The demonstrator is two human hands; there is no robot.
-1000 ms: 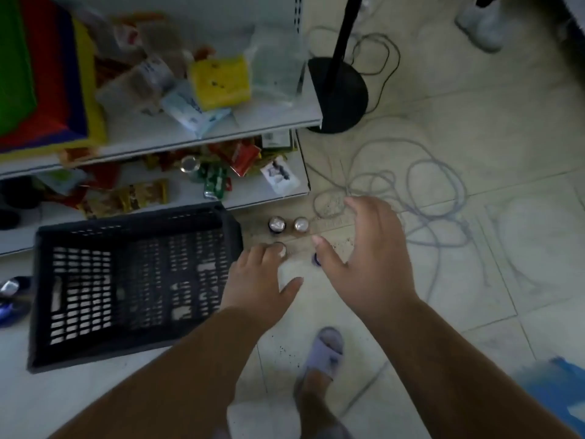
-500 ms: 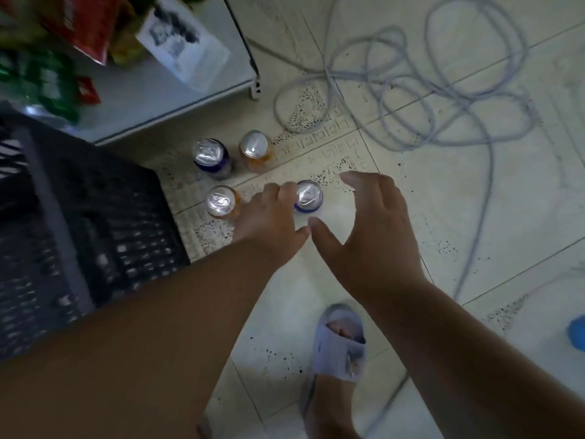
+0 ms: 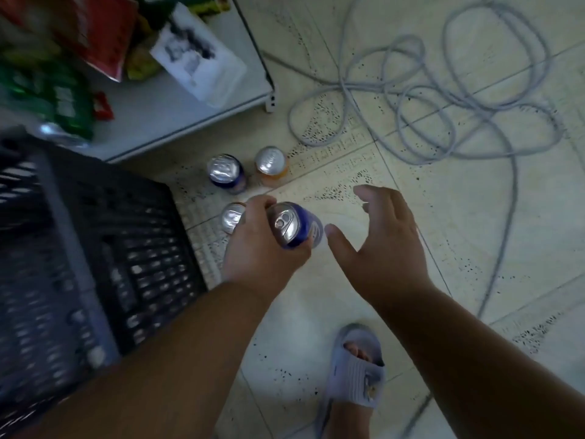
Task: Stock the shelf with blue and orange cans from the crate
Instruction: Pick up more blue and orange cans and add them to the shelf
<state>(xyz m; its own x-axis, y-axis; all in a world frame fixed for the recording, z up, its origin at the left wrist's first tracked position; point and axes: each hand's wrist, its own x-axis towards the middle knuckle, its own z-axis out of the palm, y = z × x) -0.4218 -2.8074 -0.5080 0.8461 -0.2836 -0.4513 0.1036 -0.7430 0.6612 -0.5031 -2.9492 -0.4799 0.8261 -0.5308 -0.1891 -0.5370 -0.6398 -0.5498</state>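
My left hand [image 3: 262, 248] grips a blue can [image 3: 296, 224], tilted and lifted off the floor. My right hand [image 3: 386, 245] hovers just right of it, fingers spread and holding nothing. Three more cans stand on the tiled floor: a blue can [image 3: 226, 171], an orange can [image 3: 271, 163] to its right, and a can [image 3: 231, 217] partly hidden behind my left hand, its colour hard to tell. The black plastic crate [image 3: 95, 248] sits at the left. The white bottom shelf [image 3: 177, 118] lies behind it.
Snack packets [image 3: 95, 30] and a white packet [image 3: 196, 55] lie on the shelf. A looped grey cable [image 3: 421, 103] sprawls over the floor at the right. My foot in a grey slipper [image 3: 356, 375] stands below my hands.
The camera has dropped closer to the floor. My left hand closed round the blue can and tipped it up off the tiles; my right hand stayed spread beside it.
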